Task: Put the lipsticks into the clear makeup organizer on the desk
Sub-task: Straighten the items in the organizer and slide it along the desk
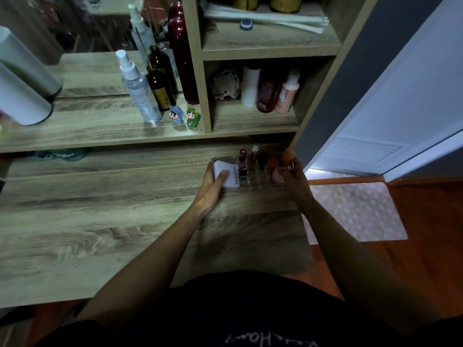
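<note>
At nine o'clock of the clear makeup organizer (253, 182), the left hand (211, 186) is laid with its grip spread over a white case (226, 175). Lipsticks (242, 161) are seen standing in the slots. At three o'clock, the right hand (294, 176) has its grip curled by an orange sponge (287, 154); whether anything is pinched cannot be told. The upright tubes could be toppled if the organizer is jolted.

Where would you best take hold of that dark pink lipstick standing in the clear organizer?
Grip the lipstick by its cap, coming straight down from above. It stands upright in a narrow slot of the clear organizer, so only its upper part is free; the white case under the left hand crowds one side.
</note>
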